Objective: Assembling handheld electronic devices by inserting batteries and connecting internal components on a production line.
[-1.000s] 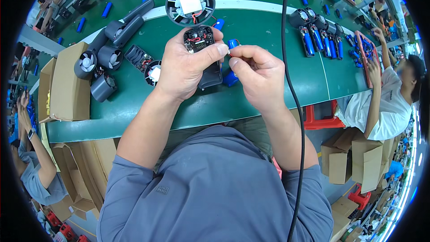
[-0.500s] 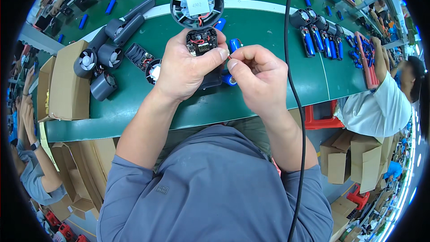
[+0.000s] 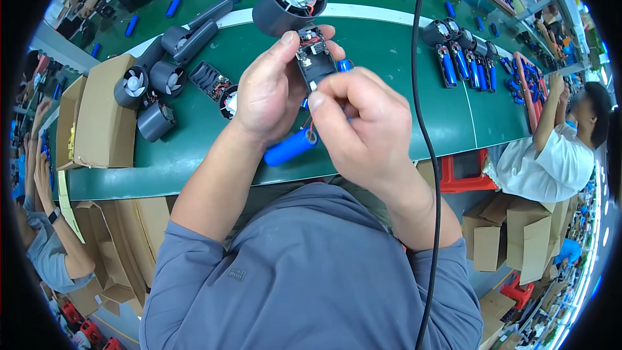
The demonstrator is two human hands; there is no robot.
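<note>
The left hand [image 3: 269,87] is closing its grip around a small black fan body [image 3: 288,3] with an open handle, thumb on the near side and fingers wrapping behind, so the round grey fan head is sticking out above the knuckles and the handle is running down between thumb and forefinger. Inside the opened handle a little circuit board [image 3: 311,52] with red wires is showing, just beside the left thumb tip.

The right hand [image 3: 363,123] is pinching its grip nearly shut, forefinger and thumb pressing together on something thin at the lower end of the handle; what exactly sits between them is too small to tell. A blue cylindrical battery [image 3: 289,147] is hanging below both hands, lying tilted, joined by a short wire that is running up toward the right fingertips; it is outside either grip, just under the left palm.

Both hands are hovering above the green desk [image 3: 194,155]. On it, to the left, several grey fan housings [image 3: 146,84] are lying near a brown cardboard box [image 3: 97,116]. To the right a row of open handles with blue batteries [image 3: 463,61] is lying well apart from the hands. A black cable [image 3: 424,155] is hanging down in front of the right forearm. Another person in a white shirt [image 3: 544,162] is sitting at the right end.
</note>
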